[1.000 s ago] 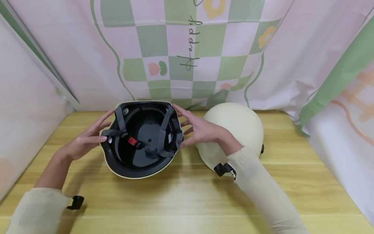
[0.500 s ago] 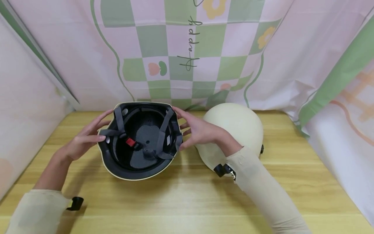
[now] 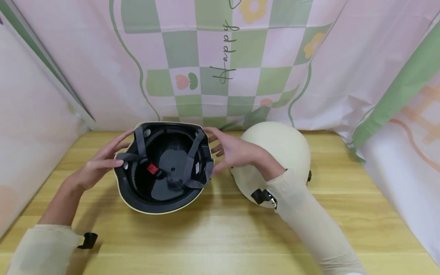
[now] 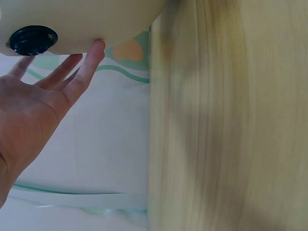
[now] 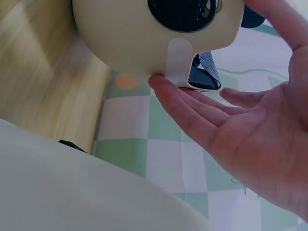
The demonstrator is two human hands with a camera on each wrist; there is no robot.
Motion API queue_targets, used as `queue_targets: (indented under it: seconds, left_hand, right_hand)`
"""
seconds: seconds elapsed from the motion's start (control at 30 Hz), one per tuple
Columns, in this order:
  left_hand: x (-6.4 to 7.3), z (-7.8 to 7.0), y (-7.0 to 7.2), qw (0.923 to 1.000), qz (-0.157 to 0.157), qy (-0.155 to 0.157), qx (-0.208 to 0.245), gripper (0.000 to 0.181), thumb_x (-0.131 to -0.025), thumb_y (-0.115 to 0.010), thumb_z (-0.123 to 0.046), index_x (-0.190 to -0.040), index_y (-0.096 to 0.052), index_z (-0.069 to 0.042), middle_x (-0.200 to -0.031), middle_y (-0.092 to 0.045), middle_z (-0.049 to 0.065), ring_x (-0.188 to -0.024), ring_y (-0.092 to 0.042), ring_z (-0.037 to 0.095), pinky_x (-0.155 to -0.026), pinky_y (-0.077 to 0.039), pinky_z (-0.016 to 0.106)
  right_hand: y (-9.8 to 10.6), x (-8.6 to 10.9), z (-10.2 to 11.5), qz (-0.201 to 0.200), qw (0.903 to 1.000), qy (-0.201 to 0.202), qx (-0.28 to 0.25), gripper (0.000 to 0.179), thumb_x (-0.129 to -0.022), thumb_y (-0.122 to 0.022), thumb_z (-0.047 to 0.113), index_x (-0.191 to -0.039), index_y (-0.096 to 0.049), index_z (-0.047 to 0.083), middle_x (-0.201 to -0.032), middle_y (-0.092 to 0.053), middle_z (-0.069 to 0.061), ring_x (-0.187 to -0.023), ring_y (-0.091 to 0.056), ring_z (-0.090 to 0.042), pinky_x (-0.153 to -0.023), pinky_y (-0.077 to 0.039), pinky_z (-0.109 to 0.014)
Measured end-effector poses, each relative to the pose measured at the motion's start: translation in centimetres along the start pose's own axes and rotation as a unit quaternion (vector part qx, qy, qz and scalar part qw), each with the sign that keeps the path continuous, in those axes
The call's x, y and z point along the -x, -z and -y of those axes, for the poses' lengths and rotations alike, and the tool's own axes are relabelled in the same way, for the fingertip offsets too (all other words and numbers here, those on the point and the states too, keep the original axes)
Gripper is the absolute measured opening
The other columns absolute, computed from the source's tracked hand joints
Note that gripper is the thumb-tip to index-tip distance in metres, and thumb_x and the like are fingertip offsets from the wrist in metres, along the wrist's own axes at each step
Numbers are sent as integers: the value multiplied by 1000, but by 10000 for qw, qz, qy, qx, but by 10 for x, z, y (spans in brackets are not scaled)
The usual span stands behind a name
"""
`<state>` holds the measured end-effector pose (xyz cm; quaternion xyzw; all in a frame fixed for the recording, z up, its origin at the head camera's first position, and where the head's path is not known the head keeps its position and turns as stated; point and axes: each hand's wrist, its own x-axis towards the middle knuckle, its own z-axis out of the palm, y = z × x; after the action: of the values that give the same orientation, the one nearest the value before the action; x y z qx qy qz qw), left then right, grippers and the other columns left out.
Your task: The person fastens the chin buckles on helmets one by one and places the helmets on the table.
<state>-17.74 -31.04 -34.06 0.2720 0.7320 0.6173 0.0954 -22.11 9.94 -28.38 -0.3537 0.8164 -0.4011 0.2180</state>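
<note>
A cream helmet (image 3: 154, 208) faces me upside down in the head view, showing its black lining, grey chin straps (image 3: 195, 149) and red buckle (image 3: 152, 169). My left hand (image 3: 97, 162) holds its left side, thumb on the rim, fingers spread along the shell. On the opposite side, my right hand (image 3: 237, 152) holds it with thumb and fingertips at the edge. The left wrist view has my left fingertips against the shell (image 4: 96, 19), beside a black round fitting (image 4: 33, 40). In the right wrist view, fingertips touch the shell (image 5: 120, 33) below another round black fitting (image 5: 183, 12).
A second cream helmet (image 3: 275, 141) sits crown up on the wooden table (image 3: 220, 236), just right of the held one and partly behind my right forearm. A patterned cloth (image 3: 220, 57) hangs along the table's back edge, with more cloth at both sides.
The held helmet has shifted slightly left and toward me, tilting a little. Both hands keep their hold on it. The second helmet stays in place.
</note>
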Motion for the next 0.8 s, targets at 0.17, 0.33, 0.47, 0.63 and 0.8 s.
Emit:
queue_targets:
  seconds: [0.17, 0.33, 0.47, 0.63, 0.8]
  left_hand:
    - [2, -1, -1, 10000, -54, -15, -54, 79, -97, -40, 8, -167, -23, -26, -153, -33, 5, -135, -40, 12, -97, -42, 20]
    - [0, -6, -2, 9995, -103, -163, -249, 77, -99, -39, 6, -167, -23, -25, -151, -36, 5, -133, -40, 16, -97, -42, 20]
    - [0, -10, -4, 9988, -191, -310, -336, 69, -102, -36, 2, -166, -25, -22, -148, -38, 6, -128, -49, 11, -98, -43, 18]
    - [0, -10, -4, 9975, -443, -545, -74, 57, -108, -38, -14, -165, -29, -18, -144, -52, 1, -123, -58, 10, -97, -43, 20]
    - [2, -2, -5, 9920, -565, -1015, 504, 48, -108, -34, -13, -155, -44, -13, -140, -61, 2, -122, -59, 12, -98, -44, 23]
  right_hand:
    - [-5, -2, 0, 2, 9993, 53, 375, 129, -74, -93, 5, -166, -3, 6, -156, -39, -27, -126, -61, -41, -107, -50, -48]
    - [-9, -4, -4, -109, 9983, 60, 569, 131, -72, -93, 2, -166, -2, 6, -154, -42, -27, -122, -63, -40, -99, -55, -45]
    - [-13, -5, -7, -194, 9983, 85, 544, 130, -71, -93, 2, -165, -4, 7, -151, -45, -28, -118, -66, -40, -96, -56, -46]
    - [-20, -6, -13, -308, 9987, 65, 395, 129, -70, -94, 3, -165, -8, 8, -148, -46, -31, -117, -66, -43, -95, -56, -53]
    - [-27, -6, -18, -439, 9982, -166, 373, 130, -69, -96, 7, -165, -8, 8, -147, -45, -31, -118, -65, -45, -96, -56, -52]
